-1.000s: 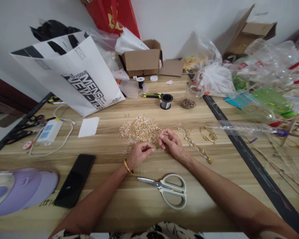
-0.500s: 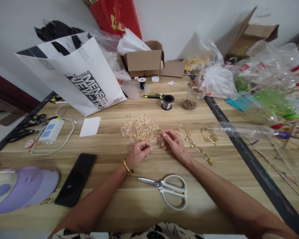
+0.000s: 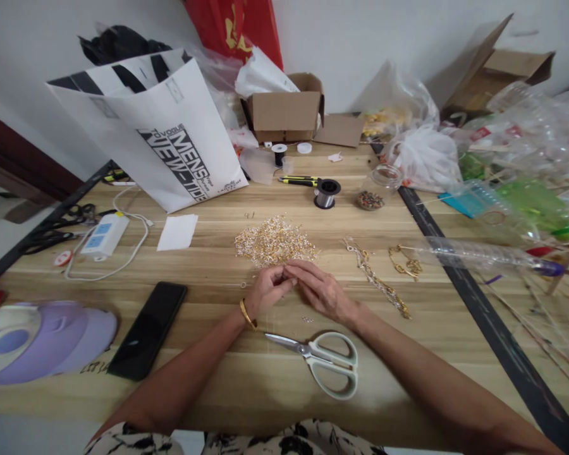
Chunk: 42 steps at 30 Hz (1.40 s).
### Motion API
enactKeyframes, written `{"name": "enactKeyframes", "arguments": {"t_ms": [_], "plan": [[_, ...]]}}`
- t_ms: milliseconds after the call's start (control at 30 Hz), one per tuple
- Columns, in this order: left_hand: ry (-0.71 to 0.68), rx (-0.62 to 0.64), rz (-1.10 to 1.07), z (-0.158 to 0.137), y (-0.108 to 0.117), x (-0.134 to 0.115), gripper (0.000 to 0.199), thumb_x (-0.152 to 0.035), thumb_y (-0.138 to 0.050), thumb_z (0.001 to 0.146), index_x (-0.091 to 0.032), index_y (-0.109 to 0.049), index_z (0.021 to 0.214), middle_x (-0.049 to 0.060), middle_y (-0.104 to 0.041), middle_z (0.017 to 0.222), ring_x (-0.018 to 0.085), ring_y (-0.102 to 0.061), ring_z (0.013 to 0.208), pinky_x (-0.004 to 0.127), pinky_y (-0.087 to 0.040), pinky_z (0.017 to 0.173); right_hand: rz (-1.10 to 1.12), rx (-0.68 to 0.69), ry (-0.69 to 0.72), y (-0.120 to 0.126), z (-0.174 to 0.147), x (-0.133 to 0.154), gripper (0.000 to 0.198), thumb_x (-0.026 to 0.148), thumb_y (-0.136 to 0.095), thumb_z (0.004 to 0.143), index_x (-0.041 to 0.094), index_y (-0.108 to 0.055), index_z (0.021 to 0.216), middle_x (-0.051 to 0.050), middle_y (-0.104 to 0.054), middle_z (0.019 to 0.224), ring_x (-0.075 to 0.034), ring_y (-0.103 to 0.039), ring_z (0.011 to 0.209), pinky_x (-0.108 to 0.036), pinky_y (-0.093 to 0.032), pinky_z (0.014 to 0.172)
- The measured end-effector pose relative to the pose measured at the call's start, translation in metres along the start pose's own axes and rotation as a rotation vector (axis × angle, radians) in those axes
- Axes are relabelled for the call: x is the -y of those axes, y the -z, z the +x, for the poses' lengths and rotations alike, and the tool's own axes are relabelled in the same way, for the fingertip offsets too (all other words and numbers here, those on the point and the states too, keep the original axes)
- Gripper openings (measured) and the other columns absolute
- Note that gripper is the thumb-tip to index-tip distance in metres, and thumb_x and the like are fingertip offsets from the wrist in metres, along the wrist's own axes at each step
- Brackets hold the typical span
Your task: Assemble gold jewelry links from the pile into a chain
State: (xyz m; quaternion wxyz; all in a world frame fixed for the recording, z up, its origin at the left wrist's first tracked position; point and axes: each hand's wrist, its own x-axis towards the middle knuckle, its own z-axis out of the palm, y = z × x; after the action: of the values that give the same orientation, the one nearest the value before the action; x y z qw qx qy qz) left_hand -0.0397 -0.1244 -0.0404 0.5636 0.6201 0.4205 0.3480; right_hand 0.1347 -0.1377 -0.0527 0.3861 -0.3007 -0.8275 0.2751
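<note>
Just in front of a heap of small gold and clear beads (image 3: pixel 272 237), my two hands meet at the fingertips. My left hand (image 3: pixel 267 289) is closed in a pinch, with a gold bracelet on its wrist. The fingers of my right hand (image 3: pixel 323 291) are pressed together and lie over the left fingertips. Whatever they pinch is hidden or too tiny to make out. A small ring (image 3: pixel 243 285) lies left of my left hand. Closer to me are a few loose beads (image 3: pixel 308 320) and pale-handled scissors (image 3: pixel 332 349). Right of the heap lies a beaded chain (image 3: pixel 382 284).
A gold chain piece (image 3: pixel 410 266) lies farther right, near a plastic bottle stack (image 3: pixel 478 253). Behind the heap stand a wire spool (image 3: pixel 325 194) and a bead jar (image 3: pixel 372 197). A phone (image 3: pixel 146 332), power strip (image 3: pixel 105 236) and white paper bag (image 3: pixel 146 126) are leftward.
My right hand has moved left from the heap's edge, and its fingers now overlap my left fingertips. The whole view has shifted slightly.
</note>
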Motion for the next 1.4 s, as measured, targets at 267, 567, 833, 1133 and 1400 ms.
{"name": "enactKeyframes", "arguments": {"t_ms": [267, 567, 833, 1133, 1400], "plan": [[0.001, 0.006, 0.056, -0.002, 0.002, 0.003, 0.019, -0.029, -0.06, 0.076, -0.012, -0.056, 0.068, -0.001, -0.052, 0.06, 0.007, -0.045, 0.054, 0.017, -0.038, 0.049, -0.066, 0.025, -0.092, 0.002, -0.002, -0.006, 0.024, 0.024, -0.038, 0.094, 0.021, -0.057, 0.107, -0.01, -0.063, 0.091, -0.019, -0.059, 0.082, -0.034, -0.05, 0.073], [0.018, -0.043, 0.031, -0.002, 0.003, 0.0, 0.02, -0.031, -0.061, 0.075, -0.011, -0.06, 0.072, -0.001, -0.055, 0.06, 0.007, -0.047, 0.053, 0.019, -0.039, 0.051, 0.248, -0.08, -0.393, -0.004, 0.002, 0.007, 0.018, 0.033, -0.043, 0.092, 0.019, -0.054, 0.089, 0.002, -0.056, 0.056, -0.011, -0.052, 0.049, -0.023, -0.044, 0.051], [-0.038, -0.061, 0.013, -0.005, 0.001, 0.001, 0.02, -0.031, -0.06, 0.077, -0.011, -0.062, 0.075, 0.003, -0.062, 0.067, 0.011, -0.054, 0.06, 0.021, -0.044, 0.057, 0.667, -0.078, -0.627, -0.012, 0.007, 0.007, 0.029, 0.046, -0.052, 0.084, 0.017, -0.047, 0.087, 0.001, -0.062, 0.063, -0.011, -0.06, 0.047, -0.018, -0.044, 0.039], [-0.052, -0.034, 0.144, -0.004, 0.005, -0.002, 0.014, -0.025, -0.059, 0.077, -0.011, -0.064, 0.074, 0.003, -0.063, 0.068, 0.011, -0.054, 0.06, 0.021, -0.043, 0.059, 0.588, -0.096, -0.598, -0.01, 0.006, 0.003, 0.027, 0.044, -0.053, 0.085, 0.017, -0.051, 0.083, 0.003, -0.05, 0.061, -0.007, -0.046, 0.045, -0.018, -0.038, 0.041], [-0.058, 0.024, 0.244, -0.003, 0.01, -0.004, 0.011, -0.018, -0.059, 0.077, -0.013, -0.067, 0.08, 0.004, -0.068, 0.079, 0.014, -0.06, 0.073, 0.023, -0.046, 0.068, 0.368, -0.077, -0.523, -0.005, 0.003, -0.001, 0.023, 0.039, -0.051, 0.087, 0.017, -0.054, 0.082, 0.004, -0.044, 0.057, -0.008, -0.038, 0.047, -0.02, -0.03, 0.043]]}}
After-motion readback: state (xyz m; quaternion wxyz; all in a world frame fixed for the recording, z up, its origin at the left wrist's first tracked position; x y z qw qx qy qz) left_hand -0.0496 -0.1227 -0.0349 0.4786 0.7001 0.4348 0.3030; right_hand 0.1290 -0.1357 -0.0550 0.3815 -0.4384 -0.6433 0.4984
